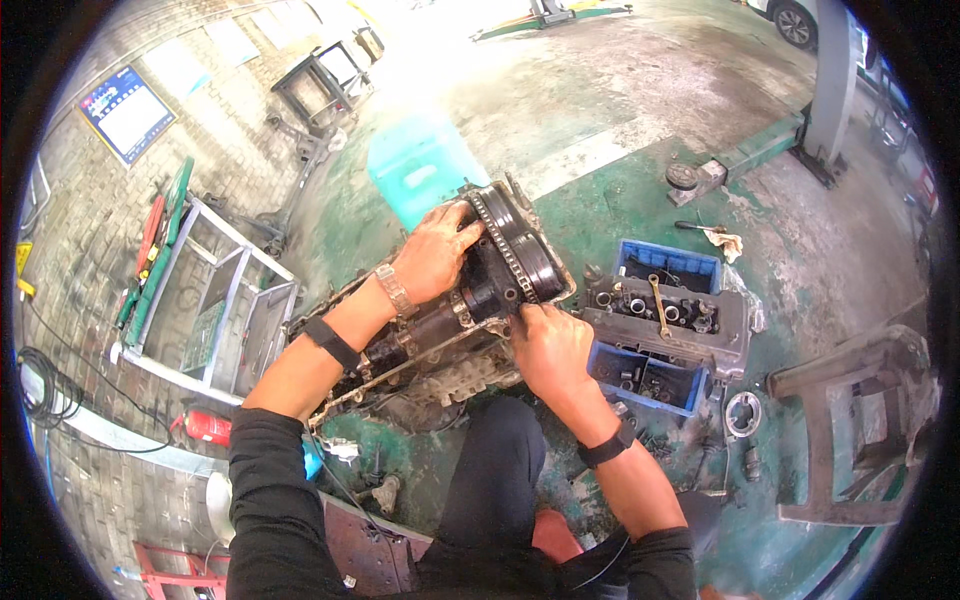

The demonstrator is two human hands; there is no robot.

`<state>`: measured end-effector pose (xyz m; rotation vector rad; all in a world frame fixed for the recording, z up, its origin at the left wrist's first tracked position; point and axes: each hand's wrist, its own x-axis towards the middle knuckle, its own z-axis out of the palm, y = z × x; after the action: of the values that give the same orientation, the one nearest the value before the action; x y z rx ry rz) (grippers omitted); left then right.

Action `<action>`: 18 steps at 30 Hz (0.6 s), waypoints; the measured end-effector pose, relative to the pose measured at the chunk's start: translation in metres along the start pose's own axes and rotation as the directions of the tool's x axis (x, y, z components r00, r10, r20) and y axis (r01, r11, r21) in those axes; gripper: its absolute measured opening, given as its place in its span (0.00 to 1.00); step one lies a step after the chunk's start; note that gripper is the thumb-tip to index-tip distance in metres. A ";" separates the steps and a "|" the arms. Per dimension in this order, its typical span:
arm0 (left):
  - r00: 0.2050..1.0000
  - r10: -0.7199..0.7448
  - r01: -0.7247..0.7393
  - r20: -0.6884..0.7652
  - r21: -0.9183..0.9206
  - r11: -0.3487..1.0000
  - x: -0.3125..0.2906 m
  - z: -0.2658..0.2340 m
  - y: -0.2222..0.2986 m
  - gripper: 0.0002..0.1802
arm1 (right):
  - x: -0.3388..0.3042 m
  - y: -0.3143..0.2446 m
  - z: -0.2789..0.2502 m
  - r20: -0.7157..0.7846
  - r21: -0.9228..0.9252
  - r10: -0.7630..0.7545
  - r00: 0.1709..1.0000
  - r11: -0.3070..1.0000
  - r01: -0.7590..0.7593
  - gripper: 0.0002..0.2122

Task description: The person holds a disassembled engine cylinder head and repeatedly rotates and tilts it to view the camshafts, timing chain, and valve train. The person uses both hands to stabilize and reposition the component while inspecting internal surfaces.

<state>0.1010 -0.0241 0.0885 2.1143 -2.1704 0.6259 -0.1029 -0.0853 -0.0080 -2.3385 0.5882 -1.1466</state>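
Observation:
A greasy engine cylinder head (pixel 418 341) lies at a slant before my knees. At its far right end a timing chain (pixel 505 245) runs alongside two round, dark sprocket-like parts (pixel 535 265). My left hand (pixel 437 248) rests on the dark housing just left of the chain's upper part, thumb and fingers curled; their tips are partly hidden. Close to the chain's lower end, my right hand (pixel 548 345) is closed with its fingertips against the engine. What lies between those fingers is hidden.
A blue divided bin (pixel 668 262) at right carries a valve cover (pixel 665 335) with a combination wrench (pixel 660 305) on it. Behind the engine stands a turquoise box (pixel 420 160). A dark frame-like part (pixel 850 420) lies far right; a metal frame (pixel 205 300) and fire extinguisher (pixel 207 428) are left.

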 end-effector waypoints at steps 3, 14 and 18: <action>1.000 -0.028 0.028 -0.013 -0.019 0.999 -0.002 0.002 -0.001 0.27 | 0.001 -0.008 0.000 -0.074 0.061 -0.077 0.994 0.995 0.081 0.08; 0.999 -0.004 0.006 -0.041 0.050 0.999 -0.003 0.019 -0.020 0.27 | 0.010 -0.026 -0.002 -0.077 0.070 -0.082 0.994 0.994 0.087 0.08; 0.997 -0.009 0.013 -0.081 0.043 0.999 -0.007 0.019 -0.025 0.28 | 0.013 -0.026 -0.004 -0.071 0.100 -0.050 0.996 0.993 0.057 0.08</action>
<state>0.1298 -0.0231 0.0755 2.0814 -2.1206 0.7502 -0.0946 -0.0726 0.0175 -2.2484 0.4808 -1.2550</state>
